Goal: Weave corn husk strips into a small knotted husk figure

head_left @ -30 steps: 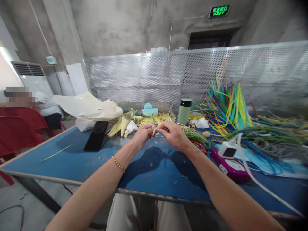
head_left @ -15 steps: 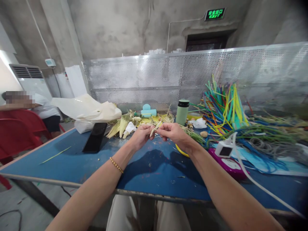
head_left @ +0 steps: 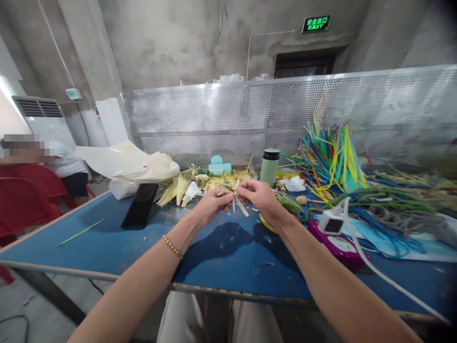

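Note:
My left hand (head_left: pixel 213 205) and my right hand (head_left: pixel 257 196) meet above the middle of the blue table (head_left: pixel 117 243), fingers pinched together. Between them they hold a thin pale strip of corn husk (head_left: pixel 238 202), whose two ends hang down from the fingertips. A beaded bracelet (head_left: pixel 172 246) circles my left wrist. Just behind the hands lies a heap of corn husks (head_left: pixel 193 183).
A black phone (head_left: pixel 140 205) lies to the left beside a cream plastic bag (head_left: pixel 132 164). A green flask (head_left: pixel 270 167), coloured strips (head_left: pixel 330 157), a white charger (head_left: pixel 332 222) on a purple case (head_left: pixel 341 245) crowd the right. A person sits far left by red chairs (head_left: pixel 24 197).
The husk strip has been pulled apart further, and its ends now hang below my fingers. My hands have drifted slightly up and away from me.

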A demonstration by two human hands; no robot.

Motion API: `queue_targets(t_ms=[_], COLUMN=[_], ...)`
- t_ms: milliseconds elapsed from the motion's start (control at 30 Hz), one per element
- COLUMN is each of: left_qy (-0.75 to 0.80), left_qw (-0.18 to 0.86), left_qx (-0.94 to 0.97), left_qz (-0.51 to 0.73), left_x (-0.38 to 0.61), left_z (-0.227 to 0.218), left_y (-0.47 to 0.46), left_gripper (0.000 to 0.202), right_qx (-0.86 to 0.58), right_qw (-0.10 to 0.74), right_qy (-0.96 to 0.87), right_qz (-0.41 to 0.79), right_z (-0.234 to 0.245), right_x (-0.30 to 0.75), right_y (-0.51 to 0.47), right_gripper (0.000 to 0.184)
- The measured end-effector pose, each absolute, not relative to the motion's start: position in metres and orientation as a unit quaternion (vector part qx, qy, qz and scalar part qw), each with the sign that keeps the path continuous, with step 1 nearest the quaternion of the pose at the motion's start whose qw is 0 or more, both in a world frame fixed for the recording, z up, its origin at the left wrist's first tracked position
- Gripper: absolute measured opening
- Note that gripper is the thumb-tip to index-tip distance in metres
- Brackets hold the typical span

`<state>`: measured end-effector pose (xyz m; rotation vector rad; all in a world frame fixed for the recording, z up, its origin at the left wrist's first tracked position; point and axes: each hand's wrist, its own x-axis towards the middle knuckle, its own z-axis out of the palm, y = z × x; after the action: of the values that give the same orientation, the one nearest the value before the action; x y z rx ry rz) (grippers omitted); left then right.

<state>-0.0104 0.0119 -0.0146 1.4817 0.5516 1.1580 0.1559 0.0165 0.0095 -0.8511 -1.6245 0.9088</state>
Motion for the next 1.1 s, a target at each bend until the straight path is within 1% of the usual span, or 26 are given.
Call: queue_targets(t_ms=[233, 367, 567, 633, 700, 800, 900, 967, 1033, 1100], left_qy=[0.234, 0.246, 0.269, 0.275, 0.275, 0.270, 0.265, 0.266, 0.286, 0.334], left_qw=[0.552, 0.555, 0.589, 0.596, 0.603, 0.611, 0.615, 0.611, 0.590, 0.529], left_qx=[0.628, 0.620, 0.560, 0.539, 0.517, 0.495, 0.496, 0.504, 0.520, 0.549], left_qz=[0.497, 0.498, 0.517, 0.528, 0.541, 0.556, 0.553, 0.549, 0.547, 0.555], left_x=[-0.011, -0.010, -0.011, -0.012, -0.012, -0.012, -0.012, -0.012, -0.011, -0.011], left_z=[-0.013, -0.013, -0.018, -0.019, -0.020, -0.021, -0.021, -0.021, -0.022, -0.023], left_y=[0.012, 0.012, 0.017, 0.020, 0.022, 0.024, 0.025, 0.025, 0.025, 0.026], left_gripper=[0.027, 0.028, 0.027, 0.026, 0.028, 0.031, 0.031, 0.031, 0.029, 0.024], right_qx=[-0.378, -0.373, -0.429, -0.434, -0.417, -0.389, -0.391, -0.400, -0.418, -0.438], right_qw=[0.527, 0.524, 0.514, 0.492, 0.444, 0.396, 0.396, 0.391, 0.392, 0.406], right_qy=[-0.676, -0.687, -0.696, -0.722, -0.766, -0.793, -0.788, -0.800, -0.808, -0.800], right_qz=[0.350, 0.338, 0.260, 0.220, 0.205, 0.252, 0.263, 0.218, 0.136, 0.051], right_z=[0.008, 0.007, 0.008, 0.007, 0.005, 0.001, -0.001, 0.001, 0.003, 0.006], right_x=[0.151, 0.151, 0.162, 0.165, 0.164, 0.160, 0.159, 0.161, 0.165, 0.168], right_y=[0.016, 0.019, 0.028, 0.029, 0.030, 0.028, 0.027, 0.027, 0.029, 0.030], right_gripper=[0.020, 0.020, 0.022, 0.023, 0.025, 0.024, 0.019, 0.016, 0.012, 0.010])
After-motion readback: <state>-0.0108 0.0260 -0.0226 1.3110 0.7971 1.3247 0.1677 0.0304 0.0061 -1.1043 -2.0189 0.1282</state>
